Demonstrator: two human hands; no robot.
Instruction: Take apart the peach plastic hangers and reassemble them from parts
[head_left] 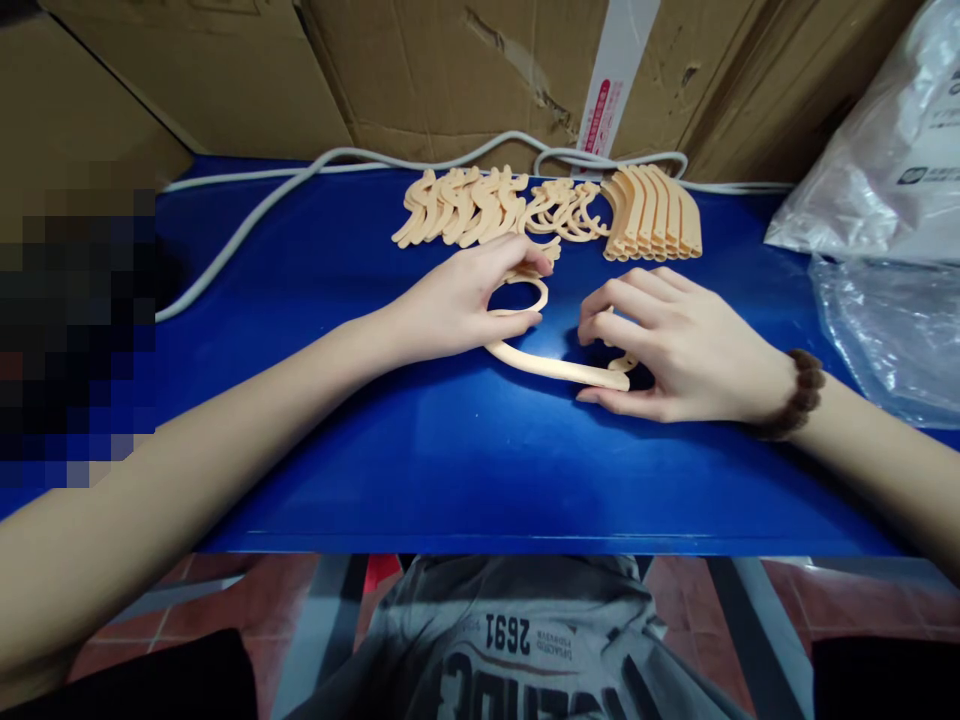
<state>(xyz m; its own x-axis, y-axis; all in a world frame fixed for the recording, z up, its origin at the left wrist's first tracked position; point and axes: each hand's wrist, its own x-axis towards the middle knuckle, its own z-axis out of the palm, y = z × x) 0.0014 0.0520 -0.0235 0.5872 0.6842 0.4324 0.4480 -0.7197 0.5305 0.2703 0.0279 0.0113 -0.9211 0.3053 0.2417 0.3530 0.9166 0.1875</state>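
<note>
My left hand (469,300) is closed, with thumb and fingers around a beige curved plastic piece (555,367). One long arm of the piece sweeps right, and a rounded loop (536,290) shows between my fingertips. My right hand (664,345), with a brown bracelet at the wrist, is curled near the right end of that arm. A small beige piece (624,362) shows among its bent fingers, mostly hidden by them. Whether the small piece is joined to the long arm I cannot tell.
Behind my hands lie several wavy beige pieces (461,208), hook-shaped pieces (566,210) and a row of curved tubular arms (652,215). A white cable (330,160) runs along the back by cardboard boxes (450,80). Plastic bags (885,180) sit right on the blue table (450,470).
</note>
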